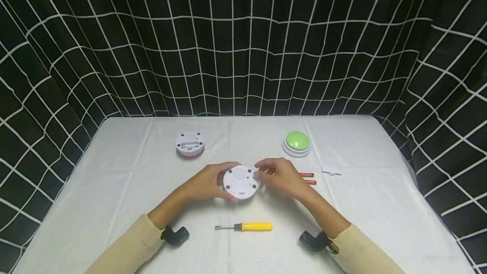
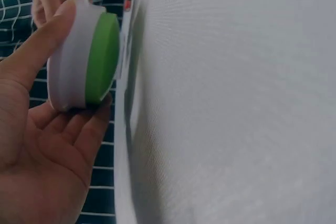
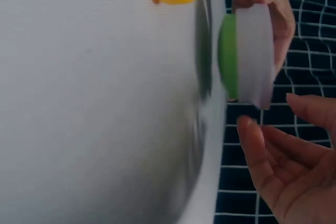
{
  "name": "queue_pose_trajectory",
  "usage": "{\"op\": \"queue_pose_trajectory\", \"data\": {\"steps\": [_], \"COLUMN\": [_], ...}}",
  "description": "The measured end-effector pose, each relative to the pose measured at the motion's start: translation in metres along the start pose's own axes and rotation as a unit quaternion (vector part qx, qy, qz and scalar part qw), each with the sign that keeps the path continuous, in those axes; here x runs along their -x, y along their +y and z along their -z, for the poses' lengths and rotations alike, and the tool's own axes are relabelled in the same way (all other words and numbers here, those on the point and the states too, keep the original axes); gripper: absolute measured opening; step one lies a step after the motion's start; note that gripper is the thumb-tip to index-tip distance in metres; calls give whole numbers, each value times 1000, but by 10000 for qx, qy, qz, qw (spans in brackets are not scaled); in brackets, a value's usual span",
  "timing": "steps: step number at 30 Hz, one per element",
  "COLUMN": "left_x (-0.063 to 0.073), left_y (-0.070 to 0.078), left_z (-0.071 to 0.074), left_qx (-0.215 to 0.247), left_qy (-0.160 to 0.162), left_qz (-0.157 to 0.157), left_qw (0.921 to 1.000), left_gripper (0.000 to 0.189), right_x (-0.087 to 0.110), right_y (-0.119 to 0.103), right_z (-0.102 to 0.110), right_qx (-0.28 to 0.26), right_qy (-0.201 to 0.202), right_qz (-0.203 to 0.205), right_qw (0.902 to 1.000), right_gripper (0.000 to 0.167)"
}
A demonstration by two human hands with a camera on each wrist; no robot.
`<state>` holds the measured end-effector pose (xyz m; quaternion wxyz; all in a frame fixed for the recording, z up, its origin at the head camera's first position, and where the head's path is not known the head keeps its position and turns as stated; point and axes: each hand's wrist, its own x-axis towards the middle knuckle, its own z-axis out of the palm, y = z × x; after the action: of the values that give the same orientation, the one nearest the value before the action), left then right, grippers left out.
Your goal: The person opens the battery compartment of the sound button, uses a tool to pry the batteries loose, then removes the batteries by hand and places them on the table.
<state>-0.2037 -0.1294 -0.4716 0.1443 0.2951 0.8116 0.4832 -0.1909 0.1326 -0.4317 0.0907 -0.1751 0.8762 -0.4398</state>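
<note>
My left hand (image 1: pixel 211 182) grips a round push button (image 1: pixel 239 186) by its edge, thumb on the near side and fingers at the far side. The button is turned over: its white underside, with a speaker grille and dark feet, faces up, and its green dome (image 2: pixel 105 59) points down at the table. At its right edge hovers my right hand (image 1: pixel 283 176). The right wrist view shows this right hand's thumb and fingers (image 3: pixel 310 153) spread apart beside the white base (image 3: pixel 254 56), with nothing between them.
A yellow-handled screwdriver (image 1: pixel 256 226) lies nearest me. Two red batteries (image 1: pixel 307 175) lie beyond my right hand, beside a small white cover (image 1: pixel 332 170). Farther back are an upturned button (image 1: pixel 190 143) showing its battery bay and an upright green button (image 1: pixel 297 141). Gridded black cloth (image 1: pixel 236 33) surrounds the table.
</note>
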Motion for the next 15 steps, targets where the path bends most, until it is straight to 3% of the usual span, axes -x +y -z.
{"op": "queue_pose_trajectory", "data": {"steps": [4,7,15], "left_x": [1,1,4], "left_y": [-2,-4,-7], "left_z": [-1,-2,-7], "left_qx": [33,137,522], "left_qy": [-38,-91,-204], "left_qz": [21,17,56], "left_qw": [10000,9999,9984], "left_gripper": [93,93,95], "right_x": [-2,-2,-3], "right_y": [-8,-11,-15], "right_z": [0,-1,-7], "right_qx": [472,677,1396], "right_qy": [272,127,-255], "right_qz": [719,1190,1835], "right_qw": [9959,9905,9727], "right_gripper": [29,31,37]}}
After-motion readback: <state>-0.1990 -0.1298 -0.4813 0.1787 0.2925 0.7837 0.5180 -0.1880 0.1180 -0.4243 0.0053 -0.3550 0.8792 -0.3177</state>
